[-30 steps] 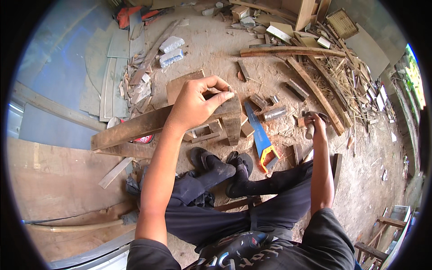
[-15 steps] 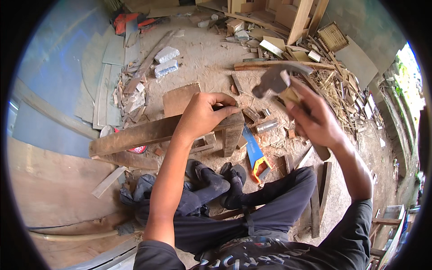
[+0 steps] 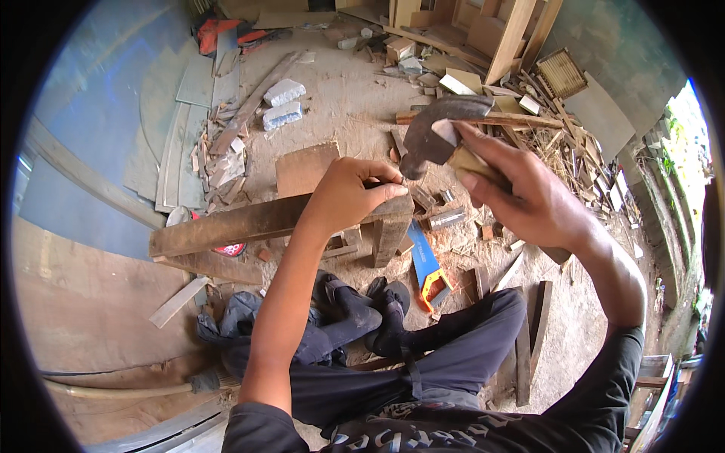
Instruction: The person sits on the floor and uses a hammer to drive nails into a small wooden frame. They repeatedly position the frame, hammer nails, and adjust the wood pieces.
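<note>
My left hand (image 3: 349,192) pinches what looks like a small nail at the right end of a wooden beam (image 3: 234,225); little of it shows between thumb and forefinger. A short wooden leg (image 3: 390,240) runs down from that end of the beam. My right hand (image 3: 532,189) is wrapped round the wooden handle of a claw hammer (image 3: 432,134). Its striking face sits just beside my left fingertips, and whether it touches the nail I cannot tell. On the ground beyond my feet lies a handsaw (image 3: 427,260) with a blue blade and an orange-yellow handle.
Wood offcuts (image 3: 445,217) are scattered right of the beam. Farther off lie two pale blocks (image 3: 283,104) and a square board (image 3: 306,167). Scrap wood and straw (image 3: 578,162) are heaped at the right. A plywood sheet (image 3: 98,302) stands at the left. My legs are folded below the beam.
The hammer has come down and left, its head now close to my left fingertips. My left hand keeps its pinch on the beam's end.
</note>
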